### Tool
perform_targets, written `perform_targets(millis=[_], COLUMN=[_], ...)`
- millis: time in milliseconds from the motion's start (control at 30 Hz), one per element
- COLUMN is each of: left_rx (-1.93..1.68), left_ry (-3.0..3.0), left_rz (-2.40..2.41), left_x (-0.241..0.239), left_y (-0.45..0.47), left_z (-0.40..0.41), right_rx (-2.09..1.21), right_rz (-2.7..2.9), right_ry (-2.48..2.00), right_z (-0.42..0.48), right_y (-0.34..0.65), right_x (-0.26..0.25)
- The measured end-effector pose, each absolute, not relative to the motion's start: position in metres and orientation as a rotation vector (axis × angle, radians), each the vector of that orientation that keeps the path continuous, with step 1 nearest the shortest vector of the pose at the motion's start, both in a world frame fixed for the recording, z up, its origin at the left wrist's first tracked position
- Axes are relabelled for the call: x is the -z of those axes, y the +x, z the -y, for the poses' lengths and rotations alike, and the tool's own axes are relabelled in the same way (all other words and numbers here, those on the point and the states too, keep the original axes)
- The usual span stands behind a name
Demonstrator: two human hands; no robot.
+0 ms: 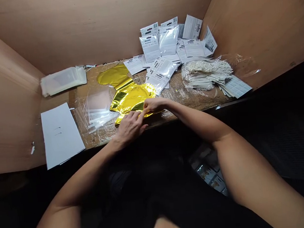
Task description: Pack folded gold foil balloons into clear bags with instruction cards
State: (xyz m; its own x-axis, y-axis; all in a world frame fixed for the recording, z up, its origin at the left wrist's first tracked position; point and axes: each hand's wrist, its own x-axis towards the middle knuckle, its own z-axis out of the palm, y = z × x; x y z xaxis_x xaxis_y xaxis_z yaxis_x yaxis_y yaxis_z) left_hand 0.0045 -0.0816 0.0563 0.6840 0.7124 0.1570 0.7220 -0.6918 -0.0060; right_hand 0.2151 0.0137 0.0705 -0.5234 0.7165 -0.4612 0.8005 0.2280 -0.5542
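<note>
Both bare arms bend at the elbow and converge ahead of the torso. The left forearm slants up and inward to the left hand, which lies back uppermost, its fingers extended toward the other hand and its thumb apart, lower down. The right forearm angles inward to the right hand, loosely curled, close against the left fingertips; its grip cannot be made out.

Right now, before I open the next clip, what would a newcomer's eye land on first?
The shiny gold foil piece mid-picture, with the left hand and right hand together at its near edge. Next, the pile of white printed packets behind it to the right, and the bundle of thin white sticks in front of those packets.
</note>
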Motion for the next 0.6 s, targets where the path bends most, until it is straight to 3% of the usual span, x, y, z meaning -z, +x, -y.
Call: perform_targets(millis=[167, 300, 400, 500, 533, 600], left_rx=[0.064, 0.317, 0.992, 2.100, 2.454, 2.979], left_ry=[-2.822, -3.035, -3.136, -2.699, -2.464, -2.100], left_rz=[1.245, 1.090, 1.298, 1.889, 2.042, 2.173], left_x=[-0.058, -0.058, -0.064, -0.077, -0.082, -0.090], left_y=[0.016, -0.005, -0.031, -0.046, -0.047, -0.043], left_z=[0.063, 0.067, 0.081, 0.087, 0.086, 0.084], right_rx=[0.997, 0.767, 0.614, 0.649, 0.766, 1.301], right_rz=[-2.676, -2.790, -2.673, -2.804, -2.883, -3.021], right_ry=[1.669, 1.627, 1.800, 1.972, 1.971, 1.754], right_z=[-0.030, -0.049, -0.067, -0.071, -0.065, -0.044], right_y=[0.219, 0.211, 0.208, 0.200, 0.194, 0.179], right_x=[-0.072, -0.072, -0.080, -0.093, -0.097, -0.098])
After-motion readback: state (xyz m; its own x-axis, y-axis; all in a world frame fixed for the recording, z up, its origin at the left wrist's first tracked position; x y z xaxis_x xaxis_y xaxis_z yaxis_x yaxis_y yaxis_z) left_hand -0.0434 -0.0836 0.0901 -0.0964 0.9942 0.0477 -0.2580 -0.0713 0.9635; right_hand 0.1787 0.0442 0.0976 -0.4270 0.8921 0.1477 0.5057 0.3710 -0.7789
